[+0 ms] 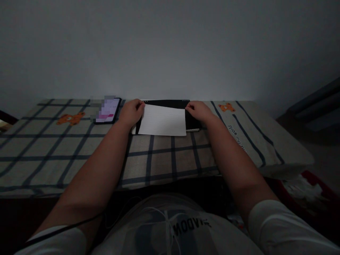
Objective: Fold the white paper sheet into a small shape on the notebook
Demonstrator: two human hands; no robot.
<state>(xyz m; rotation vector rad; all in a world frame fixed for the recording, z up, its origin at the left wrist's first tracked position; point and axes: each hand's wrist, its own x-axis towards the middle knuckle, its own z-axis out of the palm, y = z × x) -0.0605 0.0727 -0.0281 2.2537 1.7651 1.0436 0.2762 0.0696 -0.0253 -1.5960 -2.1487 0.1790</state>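
A white lined sheet of paper (163,121) lies over a black notebook or folder (192,122), which shows behind it and to its right. My left hand (132,111) pinches the sheet's upper left corner, fingers closed. At the upper right corner, my right hand (198,109) holds the paper between thumb and fingers. The sheet's lower edge hangs slightly past the black cover. White page edges show under the cover at its lower right.
A phone (108,110) with a lit screen, partly pixelated, rests left of my left hand. The checked tablecloth (159,156) has printed bears. A wall rises behind the table. A red container (326,187) with white items stands at lower right.
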